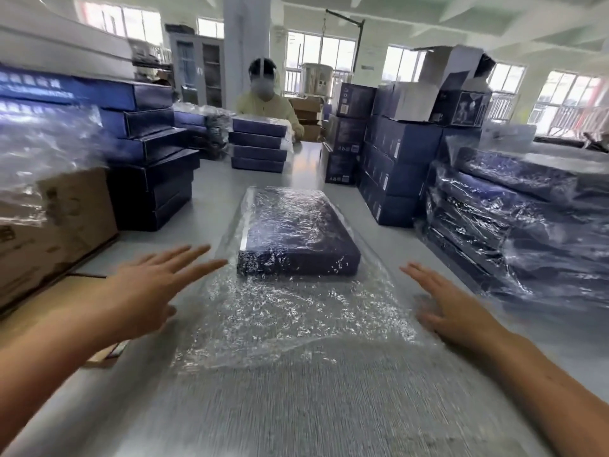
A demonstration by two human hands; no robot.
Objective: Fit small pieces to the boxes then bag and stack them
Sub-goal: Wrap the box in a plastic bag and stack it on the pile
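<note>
Hovering over the grey table (296, 420), my left hand (148, 291) and right hand (451, 311) are well apart, fingers straight and spread, gripping nothing; the table nearest me is smeared by blur. Between them lies the slack, crinkled end of the clear bag (296, 324), flat on the table and pointing at me; whether my right hand touches its edge I cannot tell, and the bag's mouth is hard to make out. Just beyond, inside the bag, the dark blue box (296, 232) lies flat in the middle of the table, its long axis running straight away from me, a short end facing me. Narrow strips of bare table run along both sides of it; a cardboard carton (59, 225), cut off by the frame, hems the left, and a stack of bagged boxes (527, 232) the right. Farther left stand unbagged blue boxes (155, 179); farther right, upright dark boxes (389, 166). Open table continues behind the box to a low stack (258, 146), which partly hides another person (263, 107).
</note>
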